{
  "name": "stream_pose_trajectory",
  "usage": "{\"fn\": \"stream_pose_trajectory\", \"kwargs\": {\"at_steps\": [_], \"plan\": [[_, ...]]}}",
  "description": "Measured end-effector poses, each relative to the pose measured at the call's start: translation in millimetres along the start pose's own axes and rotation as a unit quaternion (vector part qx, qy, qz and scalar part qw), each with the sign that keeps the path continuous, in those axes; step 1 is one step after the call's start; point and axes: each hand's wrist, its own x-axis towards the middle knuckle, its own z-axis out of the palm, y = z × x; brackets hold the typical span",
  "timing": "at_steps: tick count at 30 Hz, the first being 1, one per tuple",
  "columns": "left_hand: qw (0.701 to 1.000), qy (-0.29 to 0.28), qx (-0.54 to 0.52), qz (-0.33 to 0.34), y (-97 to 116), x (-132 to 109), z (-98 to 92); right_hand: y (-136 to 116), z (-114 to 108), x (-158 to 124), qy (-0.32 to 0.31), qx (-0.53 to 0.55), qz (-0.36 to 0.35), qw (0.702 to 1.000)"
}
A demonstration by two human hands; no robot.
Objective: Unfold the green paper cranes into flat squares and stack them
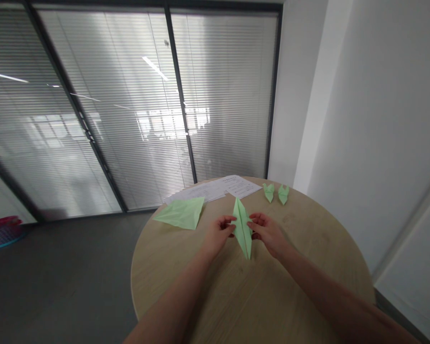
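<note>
Between my two hands is a folded piece of green origami paper (241, 227), a long narrow diamond with a crease line down its middle and a split at the near tip. My left hand (220, 233) pinches its left edge between thumb and fingers. On the opposite edge, my right hand (267, 231) grips it the same way. The paper is held just over the round wooden table (290, 286). Parts of the fingers behind the paper are hidden.
A creased green sheet (184, 212) lies at the table's left. Printed white papers (243, 185) lie along the far edge. Two small folded green paper figures (268, 192) rest at the back right. A red and blue basket (4, 231) stands on the floor at far left.
</note>
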Motion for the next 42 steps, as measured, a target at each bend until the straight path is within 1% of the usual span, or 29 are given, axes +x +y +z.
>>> {"fn": "stream_pose_trajectory", "kwargs": {"at_steps": [3, 7, 10, 12, 17, 21, 25, 27, 30, 33, 42], "plan": [[0.999, 0.010, 0.031, 0.009, -2.9, 1.9, -0.8, -1.1, 1.1, -0.8, -0.012, 0.008, -0.002, 1.000], [0.990, 0.038, 0.119, 0.058, -5.2, 3.3, -2.4, -1.0, 2.2, -1.1, -0.021, 0.001, 0.000, 1.000], [0.987, 0.037, 0.146, 0.063, -3.9, 2.6, -2.7, 0.3, 2.0, -0.2, -0.027, -0.023, 0.004, 0.999], [0.990, 0.031, 0.130, 0.052, -2.3, 2.0, -2.5, 2.0, 1.3, 1.0, -0.027, -0.039, -0.001, 0.999], [0.997, 0.019, 0.070, 0.041, -1.0, 1.9, -1.8, 6.6, -1.5, 4.4, 0.003, -0.071, -0.039, 0.997], [0.998, 0.008, 0.049, 0.041, -2.7, 3.3, -1.7, 8.2, -2.6, 5.4, -0.004, -0.110, -0.059, 0.992], [0.998, 0.014, 0.041, 0.048, -3.8, 4.8, -1.3, 9.3, -1.3, 4.3, -0.011, -0.103, -0.057, 0.993], [0.998, 0.017, 0.044, 0.051, -4.4, 5.1, -1.4, 9.3, -0.2, 3.0, -0.025, -0.099, -0.059, 0.993], [0.996, 0.017, 0.064, 0.059, -5.4, 5.1, -2.1, 8.5, 1.1, 1.2, -0.048, -0.113, -0.061, 0.991], [0.995, 0.017, 0.080, 0.062, -5.8, 5.0, -2.5, 8.3, 0.9, 1.1, -0.056, -0.127, -0.061, 0.988], [0.999, 0.013, 0.020, 0.035, -6.3, 5.2, -1.7, 11.3, -2.0, 5.8, -0.033, -0.103, -0.061, 0.992]]}}
